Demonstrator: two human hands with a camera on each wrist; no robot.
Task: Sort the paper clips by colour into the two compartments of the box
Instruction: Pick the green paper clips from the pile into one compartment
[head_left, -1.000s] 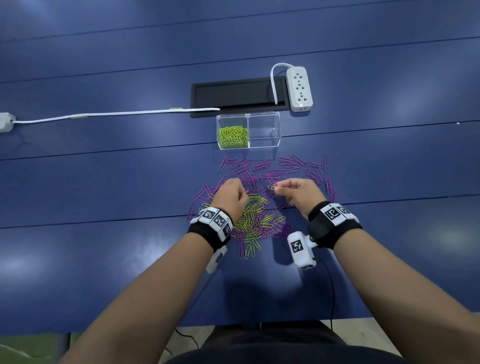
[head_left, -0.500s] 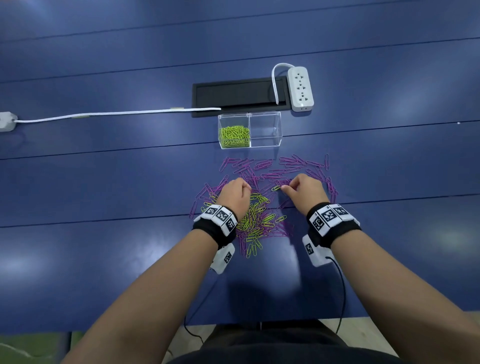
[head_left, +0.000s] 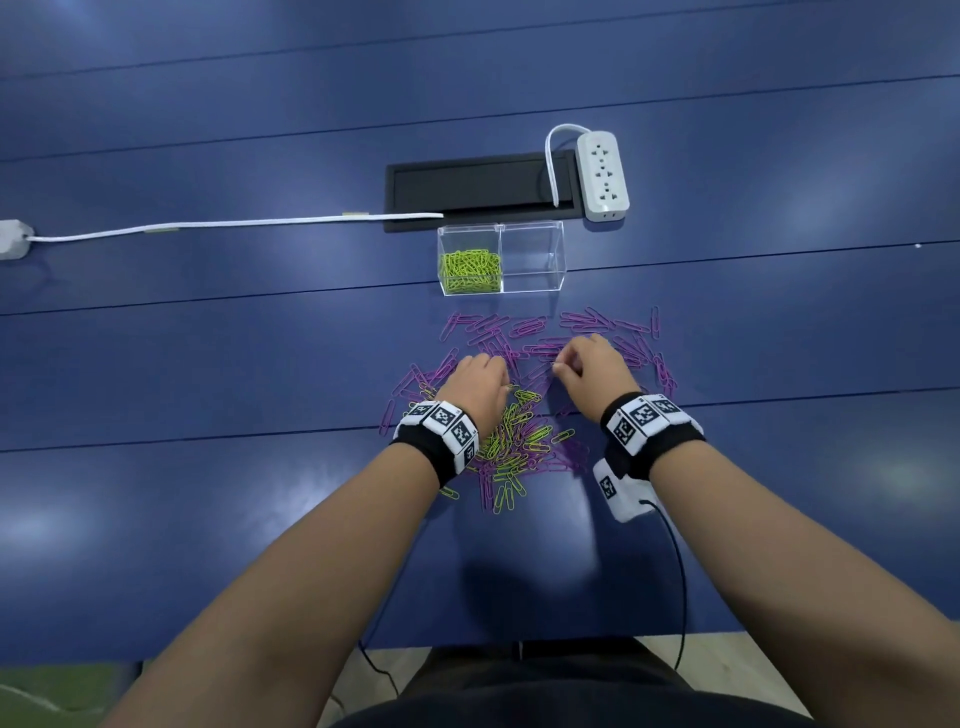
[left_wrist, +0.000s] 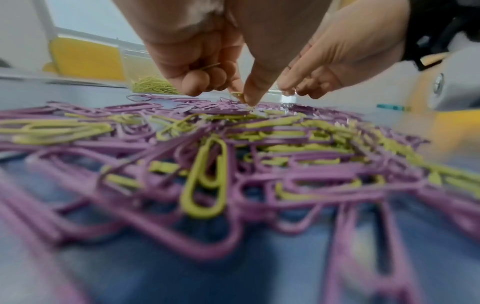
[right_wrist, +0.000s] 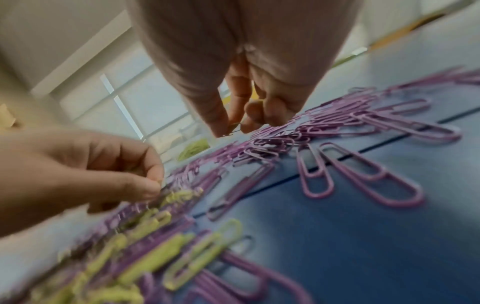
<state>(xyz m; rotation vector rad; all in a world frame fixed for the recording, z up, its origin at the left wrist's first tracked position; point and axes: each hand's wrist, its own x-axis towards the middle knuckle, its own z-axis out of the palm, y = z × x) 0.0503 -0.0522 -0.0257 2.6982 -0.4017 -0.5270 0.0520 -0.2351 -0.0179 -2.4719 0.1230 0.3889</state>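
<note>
Light, thin, tangle-prone paper clips (head_left: 511, 436) mid-table: left hand (head_left: 475, 384) and right hand (head_left: 589, 366) each pinch one by its wire loop.

The dark blue tabletop (head_left: 208, 364), crossed by thin seams, carries a clear two-compartment box (head_left: 532, 228) just in front of a black recessed cable tray (head_left: 467, 182); the box's left compartment holds green paper clips (head_left: 470, 267). A white power strip (head_left: 602, 174) lies at the tray's right end, and a white cable (head_left: 234, 224) runs from the tray across to the left edge. Nearer the person, purple paper clips (head_left: 587, 325) are scattered loose, with a mixed heap of green and purple clips (head_left: 519, 441) just behind them.
</note>
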